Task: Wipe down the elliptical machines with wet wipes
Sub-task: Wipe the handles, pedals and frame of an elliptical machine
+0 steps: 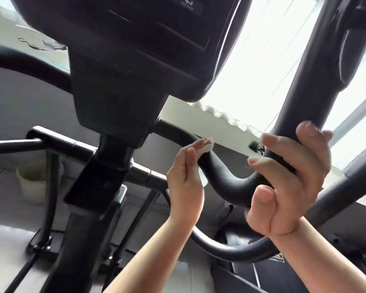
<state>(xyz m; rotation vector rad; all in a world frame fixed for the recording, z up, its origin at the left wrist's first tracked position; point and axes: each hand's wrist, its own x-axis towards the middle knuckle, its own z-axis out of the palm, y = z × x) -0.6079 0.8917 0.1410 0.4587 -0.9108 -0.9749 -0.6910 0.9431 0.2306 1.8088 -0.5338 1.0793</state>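
Wet wipe (206,145): white, thin, folded over the curved handlebar (226,176) of the elliptical machine (118,98); one edge shows above the bar beside the fingertips, another edge shows below the bar against the palm. Sits just right of the machine's centre column, below the console.

Left hand (186,182): fingers straight and held together, laid flat against the wet wipe and pressing it to the handlebar; thumb alongside the fingers, not curled round the bar.

Right hand (287,180): fingers and thumb curled round the handlebar where it bends upward into the thick upright bar (317,66); grip clamped on the handlebar, to the right of the wet wipe, well clear of it.

Handlebar: black, matte, S-curved, running from the centre column out to the right.

Console: dark housing above the handlebar, seen from beneath, a faint logo near the top edge.

Frame tubes: black crossbar and thin struts left of and below the centre column.

Bucket (33,182): pale, round, standing on the floor left of the centre column, partly hidden behind a strut.

Window: bright, with a pale curtain edge, behind and right of the console
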